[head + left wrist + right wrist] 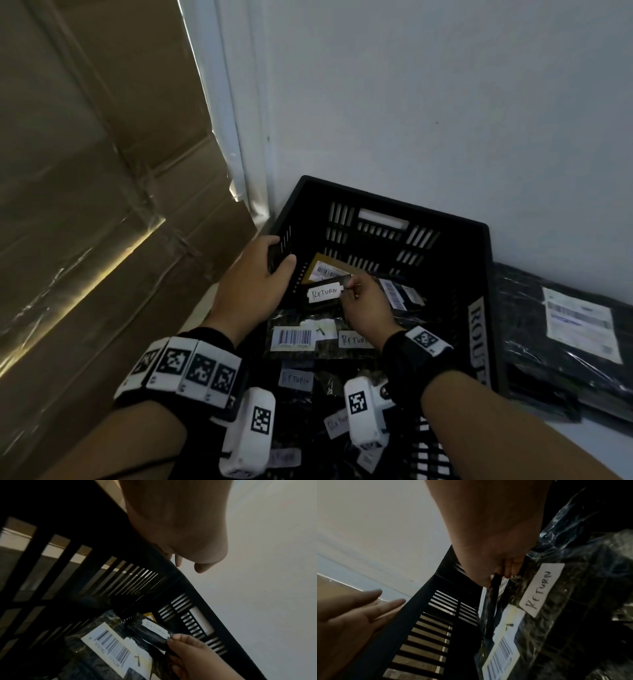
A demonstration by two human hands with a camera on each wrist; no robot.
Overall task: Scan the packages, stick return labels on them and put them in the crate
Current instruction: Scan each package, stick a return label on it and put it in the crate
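Against the wall: black slatted crate [479,260], on a white tabletop [582,442]
Left hand [253,277]: gripping the crate's left rim, thumb inside, fingers outside
Right hand [366,305]: inside the crate, pinching a small black package [323,301] marked with a RETURN label [324,293]
Crate contents: more black bagged packages with barcodes and RETURN labels
Right of crate: black bagged parcel [561,329] with shipping label
Left: cardboard box [85,205]

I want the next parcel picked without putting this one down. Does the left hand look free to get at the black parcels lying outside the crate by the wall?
Probably not easily: the left hand grips the crate's far-left rim, and those parcels lie beyond its right side, past the right hand holding a small package.
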